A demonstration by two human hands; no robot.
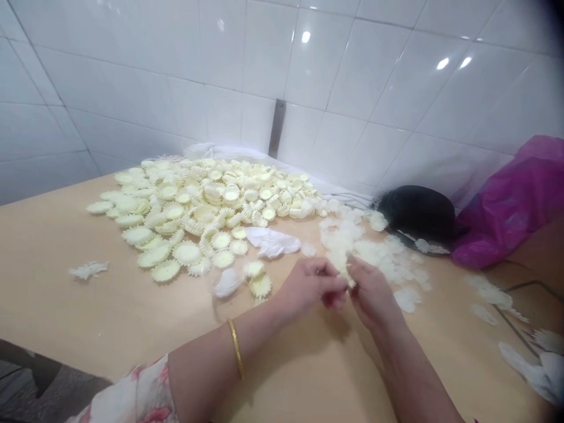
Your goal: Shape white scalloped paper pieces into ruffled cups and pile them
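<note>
At the fingertips: the left fingers (328,275) and right fingers (355,271) are closed, pinching a pale frilled piece (348,273) from both sides.
Hands: the left hand (308,286) and right hand (372,295) hold the piece between them, just above the table (110,311).
Left wrist: a gold bangle (235,352), with a floral sleeve (141,393) farther down the arm.
Just beyond the hands: pale trimmings (374,252) lie in a loose spread.
Left of them: a large heap of cream toothed discs (207,200), with a white cloth (271,242) at its edge.
Far corner: a black rounded object (416,212) beside a magenta plastic bag (506,200).
Behind: a white tiled wall (132,76) with a metal strip (277,128).
</note>
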